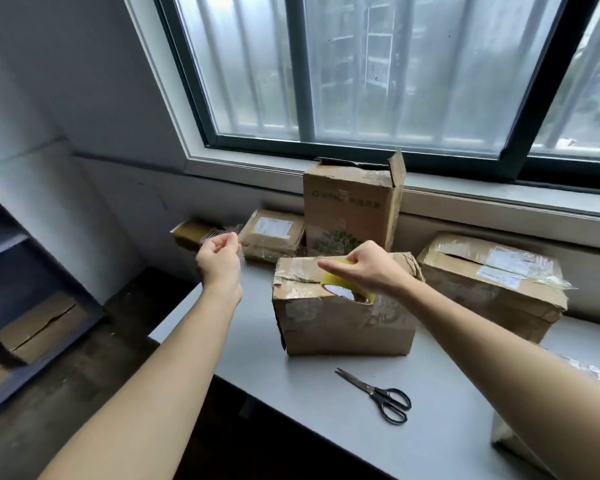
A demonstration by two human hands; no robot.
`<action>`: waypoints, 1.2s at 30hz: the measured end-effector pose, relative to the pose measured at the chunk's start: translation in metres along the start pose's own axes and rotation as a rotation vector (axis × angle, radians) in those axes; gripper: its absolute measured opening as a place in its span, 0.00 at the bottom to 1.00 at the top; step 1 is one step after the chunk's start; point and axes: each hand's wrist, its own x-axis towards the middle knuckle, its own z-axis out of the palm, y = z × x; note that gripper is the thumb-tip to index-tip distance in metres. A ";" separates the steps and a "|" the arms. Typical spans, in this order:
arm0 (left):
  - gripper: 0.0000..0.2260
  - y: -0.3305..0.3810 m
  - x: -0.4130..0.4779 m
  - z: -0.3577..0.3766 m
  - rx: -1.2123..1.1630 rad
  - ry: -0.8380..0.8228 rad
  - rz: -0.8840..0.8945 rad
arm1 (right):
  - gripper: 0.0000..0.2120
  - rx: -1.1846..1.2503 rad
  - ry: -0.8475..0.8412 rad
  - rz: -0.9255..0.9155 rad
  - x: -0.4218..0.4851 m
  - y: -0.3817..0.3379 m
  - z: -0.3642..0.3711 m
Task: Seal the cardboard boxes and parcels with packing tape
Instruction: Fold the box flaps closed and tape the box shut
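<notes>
A worn cardboard box (343, 323) stands in the middle of the grey table (430, 427), its top flaps crumpled and patched with old tape. My right hand (364, 265) grips a yellowish tape roll (347, 289) just above the box's top front edge. My left hand (219, 261) is raised to the left of the box, its fingers pinching the clear tape end pulled out from the roll; the strip itself is hard to make out.
Black scissors (378, 396) lie on the table in front of the box. A tall box with an open top (350, 209) stands by the window, small parcels (271, 233) to its left, a taped box (492, 285) at right. Shelves with flat cardboard (35, 330) stand at left.
</notes>
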 end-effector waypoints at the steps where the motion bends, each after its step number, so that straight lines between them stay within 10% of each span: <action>1: 0.02 -0.003 0.002 -0.004 -0.015 0.020 -0.039 | 0.31 -0.016 -0.001 -0.012 0.006 -0.002 -0.003; 23: 0.03 -0.152 0.069 -0.018 -0.130 -0.075 -0.782 | 0.30 -0.304 0.060 0.114 0.112 -0.042 0.041; 36: 0.09 -0.138 0.036 0.019 0.076 -0.293 -0.850 | 0.26 -0.198 0.054 0.148 0.088 -0.006 0.028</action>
